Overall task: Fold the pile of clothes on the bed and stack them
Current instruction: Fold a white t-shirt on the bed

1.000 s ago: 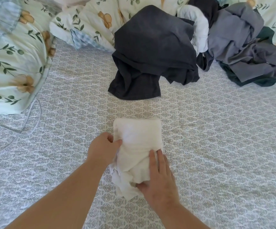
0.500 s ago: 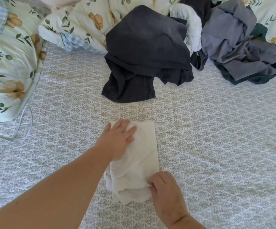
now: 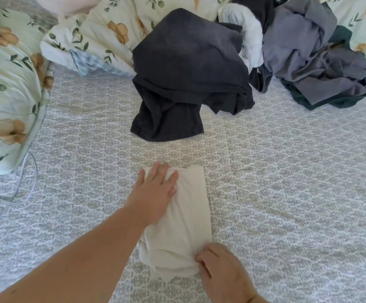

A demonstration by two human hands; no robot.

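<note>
A folded white garment [image 3: 186,217] lies on the patterned bed sheet [image 3: 287,204] in front of me. My left hand [image 3: 155,193] rests flat on its far left part, fingers spread. My right hand [image 3: 219,270] pinches the garment's near right corner, fingers curled. Beyond it a dark charcoal garment [image 3: 186,79] lies heaped. At the back right the pile holds a white piece [image 3: 250,40], grey clothes [image 3: 309,57] and a dark green one [image 3: 341,99].
A floral duvet [image 3: 9,95] bulges along the left and back edges. A thin white cable [image 3: 22,182] loops on the sheet at the left. The sheet stretches flat to the right of the white garment.
My left hand went from gripping the garment's left edge to lying flat on its far end. My right hand slid back to the near right corner and curled.
</note>
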